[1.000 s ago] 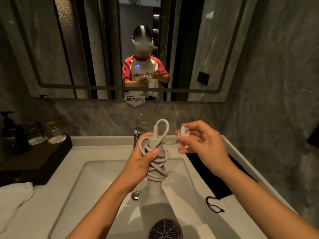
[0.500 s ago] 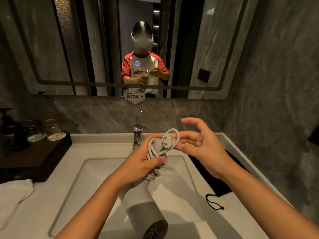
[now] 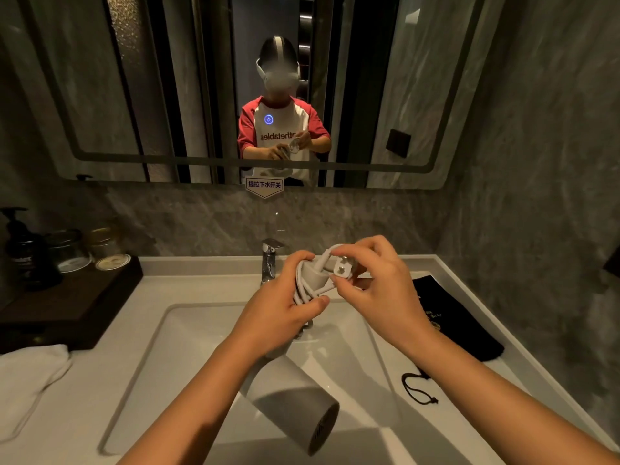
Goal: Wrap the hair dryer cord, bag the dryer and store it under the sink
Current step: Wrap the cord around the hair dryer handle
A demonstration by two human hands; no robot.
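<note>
Hair dryer (image 3: 295,402): hanging barrel-down over the sink (image 3: 188,330), probably rigid, smooth, nose-heavy; best gripped at the handle.
Cord (image 3: 307,292): coiled round the handle, looking springy, likely to unwind.
Left hand (image 3: 278,313): clamping handle and coils.
Right hand (image 3: 372,286): pinching the plug (image 3: 340,270), tucking.
Bag (image 3: 459,323): lying on the right counter (image 3: 100,380).

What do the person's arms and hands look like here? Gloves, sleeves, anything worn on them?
Both the left hand and right hand are bare: no gloves, rings, or watch visible. The forearms are uncovered too. The mirror shows short red sleeves on a white shirt.
</note>
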